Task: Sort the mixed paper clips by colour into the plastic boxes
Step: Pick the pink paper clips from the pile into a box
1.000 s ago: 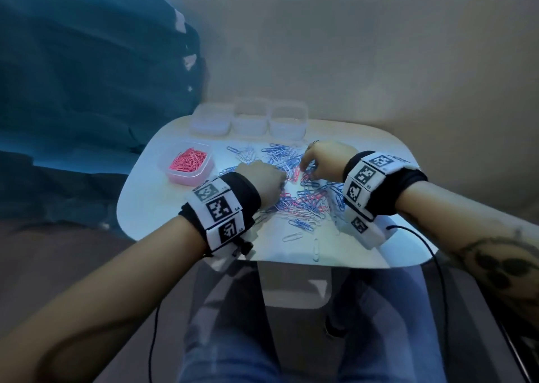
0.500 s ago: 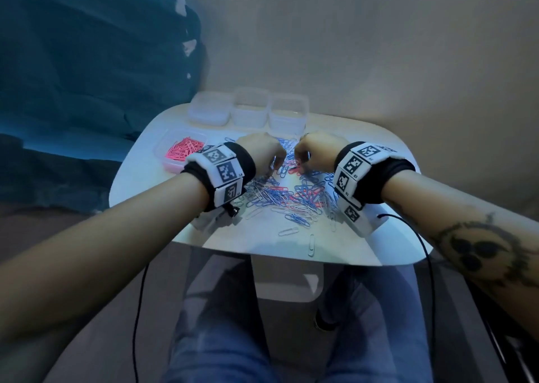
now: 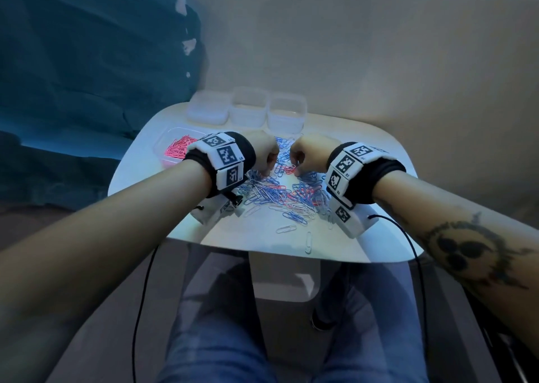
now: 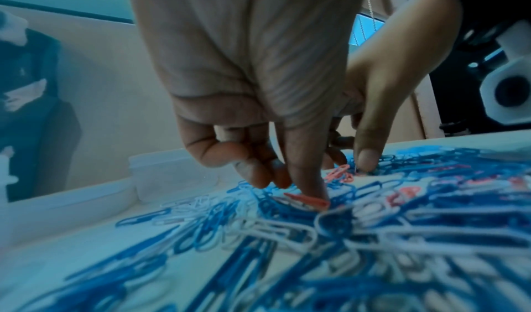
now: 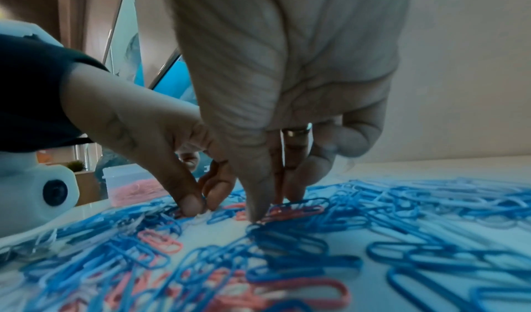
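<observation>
A mixed pile of blue, white and pink paper clips (image 3: 287,196) covers the middle of the white table (image 3: 140,172). Both hands reach down into its far part, knuckles up, fingers curled. My left hand (image 3: 267,172) pinches a pink clip (image 4: 307,201) between thumb and fingertips. Close to its right, my right hand (image 3: 294,171) pinches a small bunch of pink clips (image 5: 296,210) against the table, thumb tip (image 5: 257,212) down on them. A clear box holding pink clips (image 3: 175,149) stands at the table's left, partly behind my left wrist.
Three empty clear boxes (image 3: 250,108) line the table's far edge by the beige wall. Two stray white clips (image 3: 308,241) lie near the front edge. Cables hang from both wrist units. A dark blue cloth (image 3: 87,76) fills the left. My knees are below the table.
Both hands have moved from the near part of the pile to its far part and drawn close together. The left hand now covers part of the pink-clip box.
</observation>
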The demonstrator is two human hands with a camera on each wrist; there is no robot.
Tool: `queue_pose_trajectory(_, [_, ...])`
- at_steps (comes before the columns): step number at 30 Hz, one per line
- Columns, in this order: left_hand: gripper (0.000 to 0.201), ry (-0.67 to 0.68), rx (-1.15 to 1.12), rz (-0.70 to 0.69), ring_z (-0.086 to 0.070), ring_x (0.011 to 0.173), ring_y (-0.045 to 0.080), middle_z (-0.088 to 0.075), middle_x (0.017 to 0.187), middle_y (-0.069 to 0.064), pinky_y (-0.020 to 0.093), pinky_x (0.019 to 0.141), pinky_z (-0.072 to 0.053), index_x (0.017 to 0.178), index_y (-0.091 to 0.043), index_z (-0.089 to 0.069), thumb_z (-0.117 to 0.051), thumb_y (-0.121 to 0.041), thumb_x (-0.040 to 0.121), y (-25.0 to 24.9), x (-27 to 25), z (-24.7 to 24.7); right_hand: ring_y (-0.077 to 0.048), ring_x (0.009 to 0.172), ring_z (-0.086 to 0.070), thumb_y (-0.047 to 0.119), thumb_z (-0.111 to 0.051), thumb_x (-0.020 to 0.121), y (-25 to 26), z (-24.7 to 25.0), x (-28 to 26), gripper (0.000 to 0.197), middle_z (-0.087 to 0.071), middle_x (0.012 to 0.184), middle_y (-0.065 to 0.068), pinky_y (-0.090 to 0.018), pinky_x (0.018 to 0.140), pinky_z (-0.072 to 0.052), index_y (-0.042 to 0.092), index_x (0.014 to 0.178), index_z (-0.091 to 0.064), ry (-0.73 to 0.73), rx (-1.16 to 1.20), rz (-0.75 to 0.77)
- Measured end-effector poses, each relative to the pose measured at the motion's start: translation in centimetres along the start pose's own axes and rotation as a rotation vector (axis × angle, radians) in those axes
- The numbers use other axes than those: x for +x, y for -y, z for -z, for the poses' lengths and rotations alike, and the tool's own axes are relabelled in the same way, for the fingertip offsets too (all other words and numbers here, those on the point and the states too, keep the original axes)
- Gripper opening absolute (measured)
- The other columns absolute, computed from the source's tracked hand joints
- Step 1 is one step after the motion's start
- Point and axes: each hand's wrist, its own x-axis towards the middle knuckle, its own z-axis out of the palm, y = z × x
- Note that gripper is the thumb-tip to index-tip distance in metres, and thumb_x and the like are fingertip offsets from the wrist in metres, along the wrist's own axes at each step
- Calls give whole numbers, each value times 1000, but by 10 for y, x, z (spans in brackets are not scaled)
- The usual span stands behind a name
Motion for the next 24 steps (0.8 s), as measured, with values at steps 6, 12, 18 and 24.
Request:
queue_pose_trajectory(6, [46,-19,-35,-64,-54,107,24,-61,116,8,28,83,-39,125,-13,-53,-69,-12,82,-3,1,-4,-19,79,-50,8,-66,79,1,0,4,9,-56,82,-6,-24,56,-35,13,78,-58,29,23,-10])
queue_pose_trajectory(12, [32,-84,13,11,-59,98,23,-65,106,7,29,75,-43,107,-11,-67,-74,-21,77,2,-3,-3,-17,79,-49,10,-68,79,-5,-2,3,33,-56,79,-5,-17,54,-34,18,57,-45,31,92,-22])
queue_pose_trajectory(18, [32,-191,-193,23,-56,96,24,-63,105,10,27,77,-40,107,-7,-60,-72,-17,79,1,-3,-6,-15,69,-48,6,-71,74,-10,0,-2,34,-48,61,8,-15,52,-33,22,57,-46,28,174,-27])
queue_pose_trajectory(24, [33,-98,-268,-14,-51,82,16,-57,87,2,21,70,-35,107,-7,-66,-74,-18,77,-12,4,-4,-11,57,-44,-7,-73,67,-17,0,-6,40,-48,62,5,-24,61,-40,21,61,-46,1,409,-3])
